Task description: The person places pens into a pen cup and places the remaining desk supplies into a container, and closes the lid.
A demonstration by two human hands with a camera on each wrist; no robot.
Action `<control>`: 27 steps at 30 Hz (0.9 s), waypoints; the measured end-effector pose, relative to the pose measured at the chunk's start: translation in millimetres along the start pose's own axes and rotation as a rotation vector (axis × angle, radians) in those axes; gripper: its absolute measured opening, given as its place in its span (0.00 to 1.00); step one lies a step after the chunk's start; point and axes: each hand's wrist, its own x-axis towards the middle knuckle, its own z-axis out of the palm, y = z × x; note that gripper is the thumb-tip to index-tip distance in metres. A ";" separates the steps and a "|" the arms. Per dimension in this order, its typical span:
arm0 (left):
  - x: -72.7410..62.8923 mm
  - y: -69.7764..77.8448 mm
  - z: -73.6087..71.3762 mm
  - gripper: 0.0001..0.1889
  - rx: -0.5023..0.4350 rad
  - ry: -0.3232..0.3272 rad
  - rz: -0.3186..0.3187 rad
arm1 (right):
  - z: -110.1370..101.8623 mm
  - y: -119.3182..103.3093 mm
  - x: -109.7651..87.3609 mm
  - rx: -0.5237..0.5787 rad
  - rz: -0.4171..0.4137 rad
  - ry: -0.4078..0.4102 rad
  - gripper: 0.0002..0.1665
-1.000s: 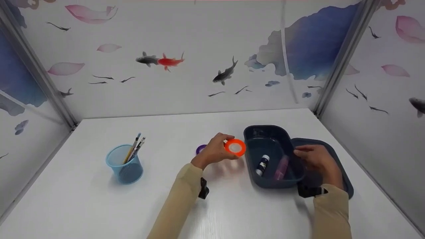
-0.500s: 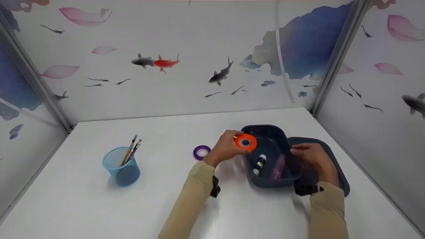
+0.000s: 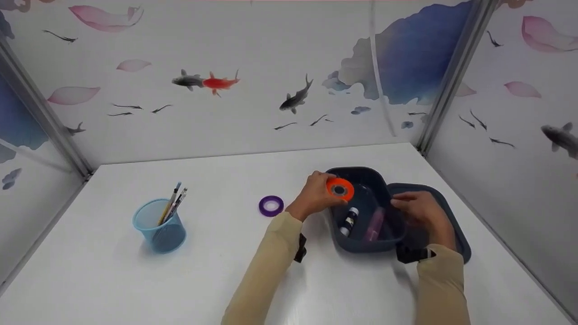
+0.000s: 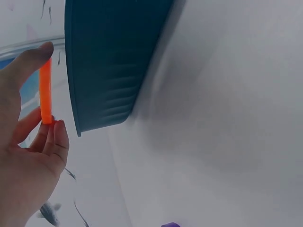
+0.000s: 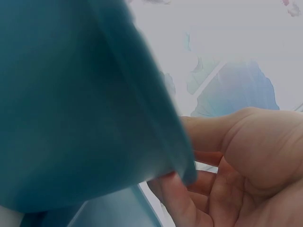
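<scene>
My left hand (image 3: 314,194) pinches a bright orange tape roll (image 3: 348,188) between thumb and fingertips, over the left rim of a dark blue plastic box (image 3: 370,246). Seen edge-on in the left wrist view, the orange roll (image 4: 45,92) stands beside the box's outer wall (image 4: 109,71). My right hand (image 3: 429,216) holds the box's right rim, with thumb and fingers on either side of the edge in the right wrist view. Inside the box lie a dark glue stick (image 3: 349,222) with white ends and a translucent pink tube (image 3: 375,224).
A purple tape roll (image 3: 262,206) lies on the white table left of the box. Farther left stands a light blue mesh cup (image 3: 165,232) with several pencils. A flat dark blue lid (image 3: 440,192) lies right of the box, partly under my right hand. Printed walls enclose the table.
My left hand has carried the orange tape roll rightward, from beside the box to over its left rim. The purple roll has come into full view. My right hand keeps its hold.
</scene>
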 end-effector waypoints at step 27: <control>11.8 0.6 20.2 0.47 0.167 0.017 -0.003 | 0.5 -0.6 1.2 -0.004 0.002 0.014 0.31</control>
